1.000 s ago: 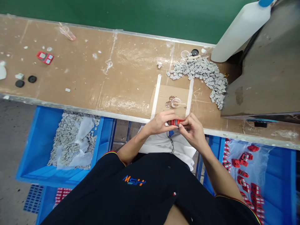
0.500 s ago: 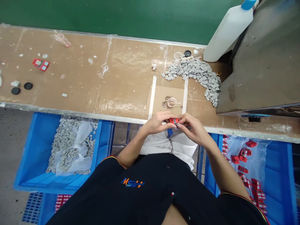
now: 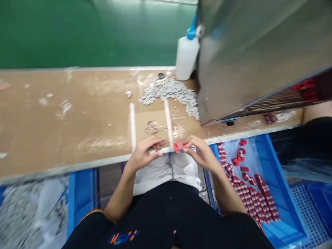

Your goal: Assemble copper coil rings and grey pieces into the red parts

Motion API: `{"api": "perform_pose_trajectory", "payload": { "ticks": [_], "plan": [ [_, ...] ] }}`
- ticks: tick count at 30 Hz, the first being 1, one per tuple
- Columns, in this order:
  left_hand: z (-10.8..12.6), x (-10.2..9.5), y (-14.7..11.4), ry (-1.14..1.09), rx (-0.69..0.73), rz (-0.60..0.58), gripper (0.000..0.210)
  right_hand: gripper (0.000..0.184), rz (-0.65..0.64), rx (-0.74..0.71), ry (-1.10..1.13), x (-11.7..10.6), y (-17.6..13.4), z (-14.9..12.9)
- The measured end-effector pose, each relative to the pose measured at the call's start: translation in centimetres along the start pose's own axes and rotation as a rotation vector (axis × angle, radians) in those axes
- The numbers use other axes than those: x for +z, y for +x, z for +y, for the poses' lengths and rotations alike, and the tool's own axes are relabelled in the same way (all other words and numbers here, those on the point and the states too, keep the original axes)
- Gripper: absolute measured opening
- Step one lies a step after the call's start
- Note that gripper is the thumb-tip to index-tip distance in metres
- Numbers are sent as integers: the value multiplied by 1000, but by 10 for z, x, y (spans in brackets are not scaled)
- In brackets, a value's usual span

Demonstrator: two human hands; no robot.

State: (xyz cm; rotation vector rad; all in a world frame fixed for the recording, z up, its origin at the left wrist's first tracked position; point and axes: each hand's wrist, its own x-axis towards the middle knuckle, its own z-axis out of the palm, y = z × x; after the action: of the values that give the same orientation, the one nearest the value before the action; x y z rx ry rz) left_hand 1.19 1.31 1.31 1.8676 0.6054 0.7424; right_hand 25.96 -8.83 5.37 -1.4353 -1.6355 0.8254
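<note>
My right hand [image 3: 199, 152] pinches a small red toy car [image 3: 178, 147] with a grey band by its right end, over the front edge of the table. To the left of it, my left hand [image 3: 145, 154] is apart from the car, its fingers curled in toward the thumb. Something pale shows between those fingers, too small to make out. Just beyond the hands, a small clear cup [image 3: 153, 127] stands on a cardboard patch [image 3: 145, 116] between two white tape strips. Behind that lies a curved heap of small grey plates [image 3: 171, 90].
A white squeeze bottle [image 3: 185, 57] stands by a large metal machine [image 3: 246, 69] at the right. Below the table, a blue crate [image 3: 281, 180] holds rows of red cars; another crate [image 3: 80, 193] at the left holds grey pieces. Another person's dark sleeve [image 3: 313, 145] shows far right.
My view has swung to the right. My left hand has come off the red car and moved away from it to the left; my right hand still holds the car.
</note>
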Motion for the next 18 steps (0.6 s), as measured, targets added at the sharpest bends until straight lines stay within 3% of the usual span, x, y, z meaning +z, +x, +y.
{"api": "perform_pose_trajectory", "payload": {
  "ticks": [3, 6, 9, 12, 15, 18],
  "plan": [
    [3, 0, 7, 5, -32, -49, 32, 24, 398, 125, -307, -77, -36, 27],
    [7, 1, 13, 42, -46, -68, 23, 26, 752, 416, -592, -157, -60, 72],
    [12, 2, 14, 80, -59, -58, 19, 21, 885, 681, -782, -215, -58, 110],
    [14, 5, 14, 112, -63, -24, 17, 11, 935, 705, -832, -239, -37, 118],
    [16, 8, 15, 139, -72, 13, 16, 17, 963, 572, -851, -240, -6, 106],
    [16, 10, 14, 159, -87, 32, 17, 27, 836, 362, -823, -234, 38, 96]
  ]
}}
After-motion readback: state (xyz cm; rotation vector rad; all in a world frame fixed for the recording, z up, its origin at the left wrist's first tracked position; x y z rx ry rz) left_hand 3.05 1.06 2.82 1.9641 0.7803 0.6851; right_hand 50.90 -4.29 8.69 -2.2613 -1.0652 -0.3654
